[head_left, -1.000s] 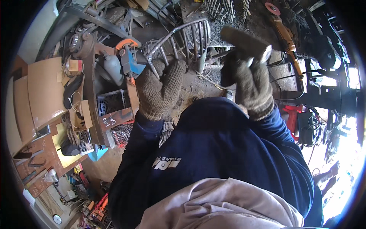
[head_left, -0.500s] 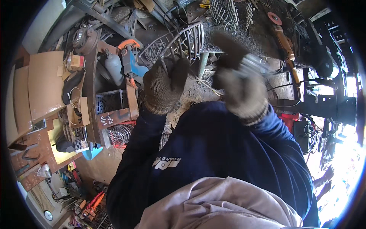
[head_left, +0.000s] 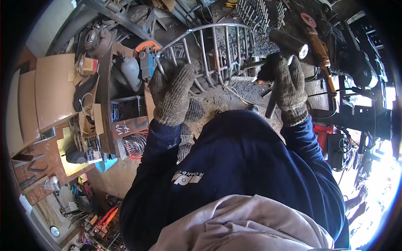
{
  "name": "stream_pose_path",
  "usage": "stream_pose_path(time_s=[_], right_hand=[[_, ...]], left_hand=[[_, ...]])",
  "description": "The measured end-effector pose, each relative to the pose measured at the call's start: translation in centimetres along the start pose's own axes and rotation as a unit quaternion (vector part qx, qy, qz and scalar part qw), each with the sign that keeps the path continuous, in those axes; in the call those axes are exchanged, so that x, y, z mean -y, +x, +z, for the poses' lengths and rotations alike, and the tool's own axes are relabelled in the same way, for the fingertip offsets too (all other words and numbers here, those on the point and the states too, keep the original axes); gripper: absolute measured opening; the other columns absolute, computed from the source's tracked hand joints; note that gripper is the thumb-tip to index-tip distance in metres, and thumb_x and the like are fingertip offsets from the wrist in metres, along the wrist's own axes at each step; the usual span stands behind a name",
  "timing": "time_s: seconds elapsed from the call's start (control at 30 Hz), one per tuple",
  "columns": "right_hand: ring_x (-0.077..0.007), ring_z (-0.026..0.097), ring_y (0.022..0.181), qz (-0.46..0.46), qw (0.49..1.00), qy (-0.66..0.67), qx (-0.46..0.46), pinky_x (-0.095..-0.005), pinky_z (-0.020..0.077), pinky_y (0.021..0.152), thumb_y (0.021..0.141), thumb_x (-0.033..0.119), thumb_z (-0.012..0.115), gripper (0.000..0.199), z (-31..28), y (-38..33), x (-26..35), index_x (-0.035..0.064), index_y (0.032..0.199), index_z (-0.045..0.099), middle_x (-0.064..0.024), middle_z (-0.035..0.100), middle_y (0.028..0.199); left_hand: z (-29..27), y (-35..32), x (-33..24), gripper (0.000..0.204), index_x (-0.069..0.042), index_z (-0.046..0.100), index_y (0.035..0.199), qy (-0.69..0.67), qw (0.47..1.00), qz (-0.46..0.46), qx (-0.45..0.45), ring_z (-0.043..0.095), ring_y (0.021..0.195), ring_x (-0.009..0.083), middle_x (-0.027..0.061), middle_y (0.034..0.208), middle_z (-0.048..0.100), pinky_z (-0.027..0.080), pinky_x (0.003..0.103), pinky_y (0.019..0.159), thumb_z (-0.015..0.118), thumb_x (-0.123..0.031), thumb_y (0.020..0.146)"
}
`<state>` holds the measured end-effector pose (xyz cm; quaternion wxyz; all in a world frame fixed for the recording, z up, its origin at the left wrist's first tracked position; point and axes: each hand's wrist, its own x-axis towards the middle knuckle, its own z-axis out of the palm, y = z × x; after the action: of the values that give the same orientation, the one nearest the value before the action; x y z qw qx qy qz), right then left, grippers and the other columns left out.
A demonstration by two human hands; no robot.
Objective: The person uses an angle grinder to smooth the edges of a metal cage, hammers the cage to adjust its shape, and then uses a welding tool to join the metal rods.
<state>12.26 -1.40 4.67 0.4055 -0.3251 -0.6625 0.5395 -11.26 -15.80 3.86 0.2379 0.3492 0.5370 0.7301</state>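
My left hand [head_left: 172,94], in a grey-brown knitted glove, is closed on the near left part of a metal rod frame [head_left: 215,48]. The frame is basket-like, made of bent round bars joined to a curved rim. My right hand [head_left: 289,90], gloved alike, is wrapped round a hammer [head_left: 284,43]. Its heavy dark head is above my fingers, with one bright round face turned right; the handle's end shows below my hand. A dark pointed piece [head_left: 254,65] reaches from beside my right hand toward the frame; I cannot tell whether I hold it.
Beyond the frame is a dark workbench with several upright metal pegs [head_left: 253,14]. An orange angle grinder [head_left: 320,54] with a reddish disc lies at the right. A blue-and-orange power tool [head_left: 146,62] and a grey bottle [head_left: 131,71] are at the left. Cables [head_left: 236,95] trail below the frame.
The rod frame has swung out to the right and now lies spread between my hands. My right hand, blurred before, has moved right with the hammer.
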Motion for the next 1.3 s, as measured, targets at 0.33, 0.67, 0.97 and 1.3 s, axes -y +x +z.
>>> stream_pose_path(time_s=[0.33,0.67,0.97,1.3], right_hand=[[-0.0142,0.062,0.095,0.081,0.988,0.032,-0.126,-0.0304,0.0524,0.081,0.101,0.040,0.057,0.047,-0.7,1.9,-0.5,0.0018,0.129,0.055,-0.0078,0.066,0.110],[-0.0157,0.066,0.070,0.059,0.980,0.157,0.103,-0.0265,0.0551,0.061,0.095,0.032,0.066,0.040,-2.0,5.4,-2.6,-0.0023,0.115,0.066,-0.0077,0.069,0.083],[-0.0160,0.063,0.065,0.072,0.964,0.252,-0.040,-0.0297,0.0531,0.055,0.090,0.016,0.072,0.034,-0.9,6.9,1.0,0.0043,0.120,0.059,-0.0076,0.068,0.091],[-0.0145,0.063,0.085,-0.059,0.996,-0.016,0.063,-0.0278,0.0520,0.071,0.100,0.022,0.060,0.029,-1.2,2.4,1.5,0.0015,0.120,0.058,-0.0068,0.066,0.097]], left_hand=[[1.6,0.5,-3.6,0.026,0.000,0.065,0.101,0.144,0.971,-0.028,0.190,0.067,0.090,0.0223,0.0138,0.101,0.067,0.055,0.033,0.075,0.077,-0.014,0.084],[3.1,5.9,-4.0,0.052,-0.013,0.066,0.118,0.494,0.561,0.483,0.456,0.062,0.113,0.0262,0.0084,0.127,0.063,0.049,0.048,0.100,0.076,-0.026,0.069],[2.2,3.8,-1.3,0.055,0.002,0.049,0.139,-0.492,0.810,-0.251,0.198,0.057,0.124,0.0290,0.0167,0.134,0.058,0.047,0.041,0.105,0.067,-0.022,0.093],[2.2,5.6,3.2,0.028,-0.006,0.063,0.121,-0.232,0.954,-0.179,-0.058,0.068,0.101,0.0249,0.0110,0.114,0.068,0.059,0.037,0.082,0.064,-0.018,0.096]])
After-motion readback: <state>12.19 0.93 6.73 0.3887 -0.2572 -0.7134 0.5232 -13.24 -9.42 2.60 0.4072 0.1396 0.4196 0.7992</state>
